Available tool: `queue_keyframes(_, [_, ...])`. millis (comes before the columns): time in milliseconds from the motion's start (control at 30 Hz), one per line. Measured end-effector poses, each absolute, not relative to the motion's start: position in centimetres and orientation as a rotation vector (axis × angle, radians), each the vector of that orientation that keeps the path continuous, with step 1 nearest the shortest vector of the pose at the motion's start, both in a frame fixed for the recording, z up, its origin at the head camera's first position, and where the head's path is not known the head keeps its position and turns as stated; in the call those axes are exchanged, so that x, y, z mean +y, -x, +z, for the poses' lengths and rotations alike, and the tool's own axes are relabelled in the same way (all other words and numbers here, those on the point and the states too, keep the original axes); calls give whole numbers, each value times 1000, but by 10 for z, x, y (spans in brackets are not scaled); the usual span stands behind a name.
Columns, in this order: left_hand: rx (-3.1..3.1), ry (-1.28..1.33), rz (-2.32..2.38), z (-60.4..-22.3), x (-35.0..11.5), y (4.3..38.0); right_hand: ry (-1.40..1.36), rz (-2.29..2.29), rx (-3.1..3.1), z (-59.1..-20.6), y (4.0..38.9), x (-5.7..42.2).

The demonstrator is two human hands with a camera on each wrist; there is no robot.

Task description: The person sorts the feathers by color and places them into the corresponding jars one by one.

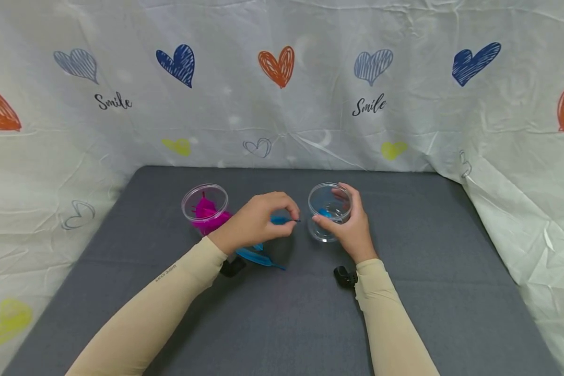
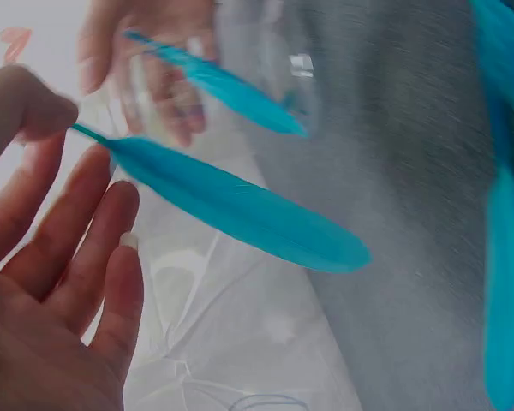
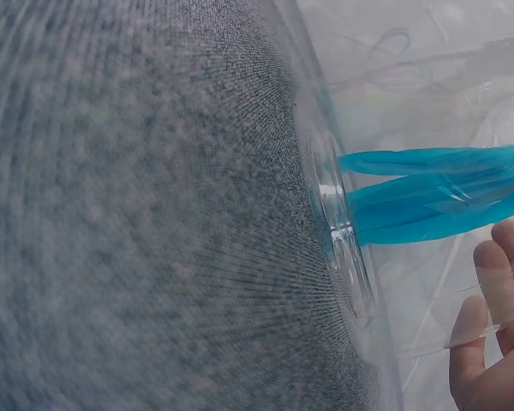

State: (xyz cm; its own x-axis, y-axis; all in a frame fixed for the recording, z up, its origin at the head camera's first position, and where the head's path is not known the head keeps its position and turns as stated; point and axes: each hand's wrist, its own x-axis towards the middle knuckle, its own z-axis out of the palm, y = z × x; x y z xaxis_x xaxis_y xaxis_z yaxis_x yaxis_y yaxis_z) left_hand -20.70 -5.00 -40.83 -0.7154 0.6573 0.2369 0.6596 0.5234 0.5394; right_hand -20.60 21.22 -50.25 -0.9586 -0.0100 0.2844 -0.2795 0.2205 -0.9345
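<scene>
My left hand (image 1: 256, 218) pinches a blue feather (image 2: 240, 210) by its bare quill between thumb and forefinger; its other fingers stay loosely bent. Thumb and fingers of my right hand (image 1: 359, 232) grip a clear plastic cup (image 1: 323, 235) from its right side, and the cup stands upright on the cloth. Blue feathers (image 3: 437, 201) show inside this cup through its wall. The pinched feather is just left of the cup, near rim height. Under my left wrist, loose blue feathers (image 1: 258, 257) lie on the cloth, partly hidden by the forearm.
A second clear cup (image 1: 204, 186) holding magenta feathers (image 1: 206, 208) stands left of my left hand, partly behind it. Grey cloth (image 1: 282, 318) covers the table. A white curtain (image 1: 225, 115) printed with hearts hangs behind the table and along both sides.
</scene>
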Motion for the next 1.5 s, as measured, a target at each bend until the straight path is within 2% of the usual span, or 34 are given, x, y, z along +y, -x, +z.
queue_keyframes(367, [-2642, 968, -1326, -376, -27, 217, -245, 1873, -2265, -498, 203, 214])
queue_keyframes(1000, [-2505, 953, -1538, -338, 7, 225, -259, 1835, -2279, -504, 206, 217])
queue_keyframes(1500, [-2621, 921, -1474, -363, 20, 233, -271, 1879, -2280, -496, 203, 212])
